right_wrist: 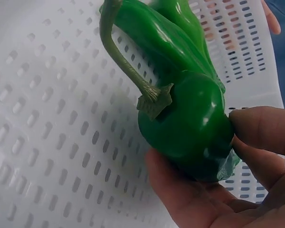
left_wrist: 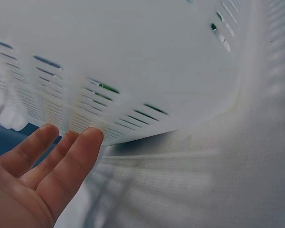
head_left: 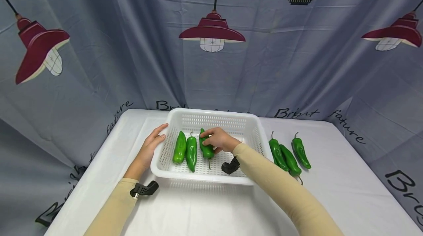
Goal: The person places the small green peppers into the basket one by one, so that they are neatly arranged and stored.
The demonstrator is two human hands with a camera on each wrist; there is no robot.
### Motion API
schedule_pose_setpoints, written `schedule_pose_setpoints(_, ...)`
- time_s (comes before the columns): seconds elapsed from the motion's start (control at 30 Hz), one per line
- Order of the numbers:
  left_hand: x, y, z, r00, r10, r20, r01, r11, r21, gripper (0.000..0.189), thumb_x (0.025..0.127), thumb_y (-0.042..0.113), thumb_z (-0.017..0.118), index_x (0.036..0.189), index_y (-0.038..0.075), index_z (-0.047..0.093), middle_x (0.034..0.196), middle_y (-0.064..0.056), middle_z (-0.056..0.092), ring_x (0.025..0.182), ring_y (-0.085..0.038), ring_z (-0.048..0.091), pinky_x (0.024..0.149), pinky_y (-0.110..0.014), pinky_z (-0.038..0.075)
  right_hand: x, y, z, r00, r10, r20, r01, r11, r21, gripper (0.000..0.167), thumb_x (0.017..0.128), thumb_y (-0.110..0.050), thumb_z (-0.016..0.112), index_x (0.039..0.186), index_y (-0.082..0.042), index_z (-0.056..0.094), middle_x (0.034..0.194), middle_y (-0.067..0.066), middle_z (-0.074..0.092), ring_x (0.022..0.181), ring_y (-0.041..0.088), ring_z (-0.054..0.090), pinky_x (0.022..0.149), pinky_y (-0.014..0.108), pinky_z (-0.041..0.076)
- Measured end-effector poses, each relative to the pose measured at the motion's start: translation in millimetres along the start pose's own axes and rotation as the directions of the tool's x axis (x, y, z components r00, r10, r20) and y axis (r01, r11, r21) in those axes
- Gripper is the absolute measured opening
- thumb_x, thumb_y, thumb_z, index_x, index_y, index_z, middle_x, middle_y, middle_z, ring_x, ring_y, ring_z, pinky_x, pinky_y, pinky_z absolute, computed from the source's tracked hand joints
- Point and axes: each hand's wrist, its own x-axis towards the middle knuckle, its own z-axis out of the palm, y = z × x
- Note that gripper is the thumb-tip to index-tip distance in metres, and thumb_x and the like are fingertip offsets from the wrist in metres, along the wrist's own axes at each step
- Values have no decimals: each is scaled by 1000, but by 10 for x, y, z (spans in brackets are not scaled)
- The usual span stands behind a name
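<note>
Inside the white plastic basket (head_left: 211,179), my right hand (head_left: 220,140) grips a green pepper (head_left: 207,151) between thumb and fingers. In the right wrist view this pepper's curved stem points away from the hand (right_wrist: 261,156). Two more green peppers, one at the left (head_left: 180,148) and one beside it (head_left: 191,152), lie side by side on the basket floor. At the basket's left side is my left hand (head_left: 149,151), its fingers extended along the outside wall. From the left wrist, the fingers (left_wrist: 71,166) appear relaxed against the slotted wall.
Right of the basket, three green peppers lie on the white tablecloth (head_left: 343,177): one by the basket wall (head_left: 278,153), a middle one (head_left: 290,159) and one farther right (head_left: 300,151). A grey-blue curtain (head_left: 231,74) with printed lamps hangs behind the table.
</note>
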Motion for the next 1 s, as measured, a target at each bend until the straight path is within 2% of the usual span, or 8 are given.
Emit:
schedule_pose_setpoints(0.13, -1, 10, 2, 1000, 4, -2, -4, 1000, 5, 53, 111, 22, 35, 162, 14, 24, 169, -15, 22, 151, -39, 32, 98, -10, 46, 10, 0, 16, 1000, 16, -6, -16, 1000, -14, 40, 96, -7, 67, 136, -12, 66, 146, 17, 57, 112, 34, 69, 74, 43, 62)
schedule_pose_setpoints(0.57, 3, 2, -1, 1000, 2, 3, -2, 1000, 5, 53, 111, 22, 35, 162, 14, 24, 169, -15, 23, 151, -39, 32, 98, -10, 46, 21, -36, 94, 999, 45, 2, -45, 998, -33, 41, 95, -4, 68, 135, -12, 66, 142, 17, 60, 114, 35, 68, 80, 46, 63)
schedule_pose_setpoints(0.77, 4, 4, -2, 1000, -2, -5, 2, 1000, 12, 52, 111, 21, 35, 162, 15, 26, 169, -15, 23, 151, -39, 32, 98, -9, 46, 0, -59, 115, 999, 40, 22, -40, 999, -17, 46, 92, 5, 64, 135, -10, 65, 122, 17, 67, 91, 26, 71, 74, 41, 64)
schedule_pose_setpoints(1.0, 4, -1, -10, 1000, 2, -4, -2, 1000, 13, 53, 111, 22, 36, 162, 14, 26, 169, -14, 23, 151, -39, 32, 98, -9, 46, 34, -30, 130, 999, 43, 18, -43, 999, 8, 51, 90, 9, 62, 137, -10, 63, 101, 10, 63, 77, 19, 59, 67, 38, 63)
